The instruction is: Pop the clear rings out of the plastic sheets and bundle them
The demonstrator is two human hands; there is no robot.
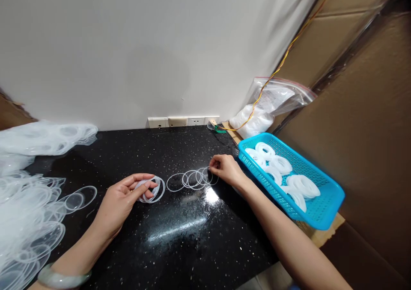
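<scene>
Black speckled countertop (128, 247): my left hand (120, 202) clenches a bundle of thin clear rings (150, 190); my right fingertips (212, 165) touch a loose clear ring row (192, 181), pinch unclear.

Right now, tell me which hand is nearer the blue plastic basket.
Right. The right hand sits just beside the blue plastic basket; the left hand is farther away, past the clear rings.

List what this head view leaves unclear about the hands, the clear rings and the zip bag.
Left hand: its fingers hide how many clear rings it holds.
Right hand: its fingers hide whether it grips a ring.
Heap of clear rings: cut off by the left edge, too overlapped to count.
Zip bag: its film and a yellow cable obscure the white contents.
</scene>
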